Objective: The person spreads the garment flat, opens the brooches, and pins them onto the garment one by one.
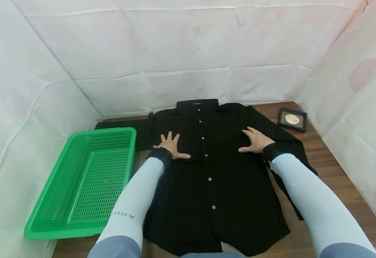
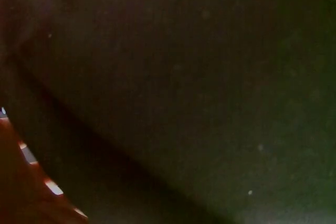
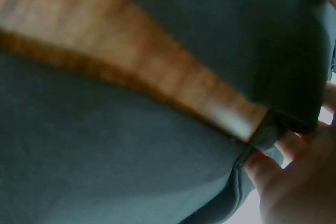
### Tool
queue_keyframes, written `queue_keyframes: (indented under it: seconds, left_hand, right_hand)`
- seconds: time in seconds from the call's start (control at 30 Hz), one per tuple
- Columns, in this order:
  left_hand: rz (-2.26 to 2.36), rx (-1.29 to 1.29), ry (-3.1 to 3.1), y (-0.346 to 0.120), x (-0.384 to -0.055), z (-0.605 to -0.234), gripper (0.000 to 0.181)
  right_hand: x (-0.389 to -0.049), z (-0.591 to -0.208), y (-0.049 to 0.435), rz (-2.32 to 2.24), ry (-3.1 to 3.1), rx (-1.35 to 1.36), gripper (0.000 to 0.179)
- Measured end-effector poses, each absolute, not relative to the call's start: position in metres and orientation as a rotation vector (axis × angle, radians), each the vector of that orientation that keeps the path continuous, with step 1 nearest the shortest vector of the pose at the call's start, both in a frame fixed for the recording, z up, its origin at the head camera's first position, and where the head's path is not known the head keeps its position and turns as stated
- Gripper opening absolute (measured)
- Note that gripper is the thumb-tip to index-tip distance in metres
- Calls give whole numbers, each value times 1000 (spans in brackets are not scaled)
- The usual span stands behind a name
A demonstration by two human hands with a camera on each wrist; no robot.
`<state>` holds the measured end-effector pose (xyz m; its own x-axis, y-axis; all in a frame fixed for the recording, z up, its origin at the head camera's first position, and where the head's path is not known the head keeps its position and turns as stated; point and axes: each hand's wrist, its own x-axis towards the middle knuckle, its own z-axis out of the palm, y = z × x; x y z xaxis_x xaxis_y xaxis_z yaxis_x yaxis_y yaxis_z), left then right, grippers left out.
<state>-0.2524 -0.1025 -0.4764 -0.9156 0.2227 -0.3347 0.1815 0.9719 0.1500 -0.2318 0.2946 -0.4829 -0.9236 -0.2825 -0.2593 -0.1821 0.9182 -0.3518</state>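
A black button-up shirt point(image 1: 188, 193) lies spread front side up on the table, collar toward the back wall. My left hand point(image 1: 169, 145) rests on the left side of its chest, fingers spread wide. On the opposite side my right hand point(image 1: 256, 141) lies on the shirt near the sleeve point(image 1: 281, 132), thumb held apart. Dark cloth point(image 2: 173, 77) fills almost all of the left wrist view. In the right wrist view, the fingers point(image 3: 262, 171) touch a fold of the dark cloth point(image 3: 105, 140); their grip is partly hidden there.
A green plastic basket point(image 1: 131, 150) stands at the left, beside the shirt's other sleeve point(image 1: 120, 124). At the back right corner sits a small black framed box point(image 1: 292, 119) with a round gold piece. White sheeting point(image 1: 188, 46) walls the wooden table point(image 1: 333, 179).
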Motion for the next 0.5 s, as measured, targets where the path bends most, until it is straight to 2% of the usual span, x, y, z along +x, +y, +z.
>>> queue_keyframes:
  seconds: [0.23, 0.5]
  left_hand:
    - [149, 284, 2786, -101, -252, -482, 123]
    - [135, 289, 2814, -101, -252, -484, 121]
  right_hand:
    - [-232, -488, 297, -420, 2757, -337, 112]
    - [-233, -486, 295, -437, 2733, -309, 110]
